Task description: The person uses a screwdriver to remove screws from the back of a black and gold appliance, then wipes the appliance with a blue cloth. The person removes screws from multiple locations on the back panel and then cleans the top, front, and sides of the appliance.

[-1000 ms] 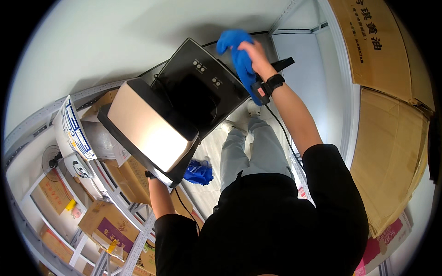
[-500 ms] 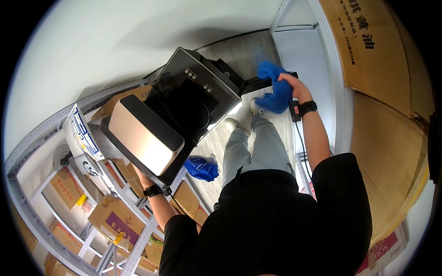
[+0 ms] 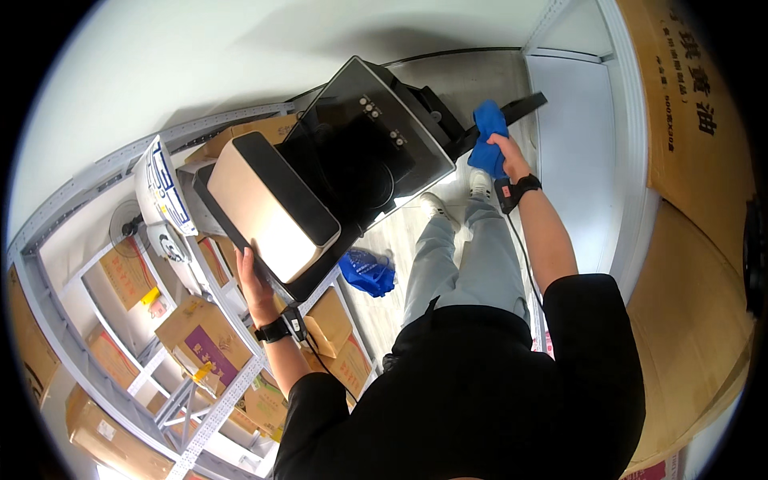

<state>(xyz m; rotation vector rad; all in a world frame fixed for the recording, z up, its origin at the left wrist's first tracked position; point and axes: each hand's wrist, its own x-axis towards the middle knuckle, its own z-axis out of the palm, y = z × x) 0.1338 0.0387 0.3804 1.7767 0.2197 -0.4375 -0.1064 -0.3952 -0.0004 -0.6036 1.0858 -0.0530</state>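
Note:
A tall black machine point(image 3: 352, 144) with a glossy panel and round buttons stands ahead of me. On its black base sits a beige box with a black top point(image 3: 272, 208). My left hand point(image 3: 254, 284) lies against the near left edge of that base, fingers stretched out along the side. My right hand point(image 3: 512, 156) is closed on a blue cloth point(image 3: 490, 136). The cloth lies against a black bar point(image 3: 524, 110) that sticks out to the right of the machine; part of the bar is hidden behind it.
A blue plastic bag point(image 3: 368, 272) lies on the floor by my legs. Metal shelving point(image 3: 228, 412) with cardboard boxes point(image 3: 204, 340) and a small fan point(image 3: 126, 228) stands left. Large cartons point(image 3: 696, 296) rise at the right, beside a white panel point(image 3: 572, 160). Cables hang from both wrists.
The view has shifted. My left hand's fingers have come up from under the base edge to its side. The blue cloth, blurred before, now hangs more compact in my right hand.

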